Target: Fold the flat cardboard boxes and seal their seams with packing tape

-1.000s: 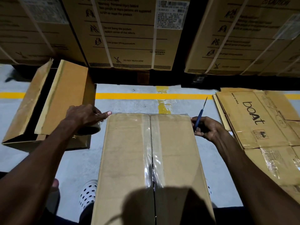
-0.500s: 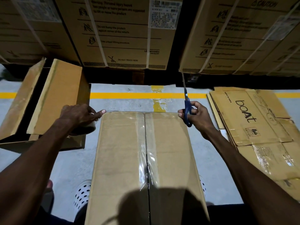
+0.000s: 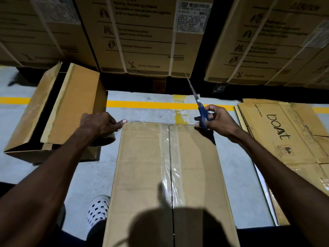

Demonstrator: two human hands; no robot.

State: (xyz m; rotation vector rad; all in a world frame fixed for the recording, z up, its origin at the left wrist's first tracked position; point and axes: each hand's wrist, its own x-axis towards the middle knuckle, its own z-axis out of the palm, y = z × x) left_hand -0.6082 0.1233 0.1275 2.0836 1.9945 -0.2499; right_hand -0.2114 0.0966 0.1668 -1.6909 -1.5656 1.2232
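A folded cardboard box (image 3: 142, 175) stands in front of me, its centre seam covered by clear tape (image 3: 166, 157). My left hand (image 3: 99, 123) grips a roll of packing tape (image 3: 105, 139) at the box's far left corner, index finger pointing right along the far edge. A strip of clear tape stretches from the roll across that far edge. My right hand (image 3: 216, 120) holds blue-handled scissors (image 3: 202, 113) at the far right corner, blades pointing up and away.
An open cardboard box (image 3: 58, 111) lies on its side at the left. Flat cardboard sheets (image 3: 288, 136), one printed "boat", are stacked at the right. Large strapped cartons (image 3: 142, 36) line the back beyond a yellow floor line (image 3: 142, 104). My spotted shoe (image 3: 98, 209) is near the box's left side.
My right hand has raised the scissors from a low slant to nearly upright and shifted them to the box's far right corner. The left hand stays on the tape roll.
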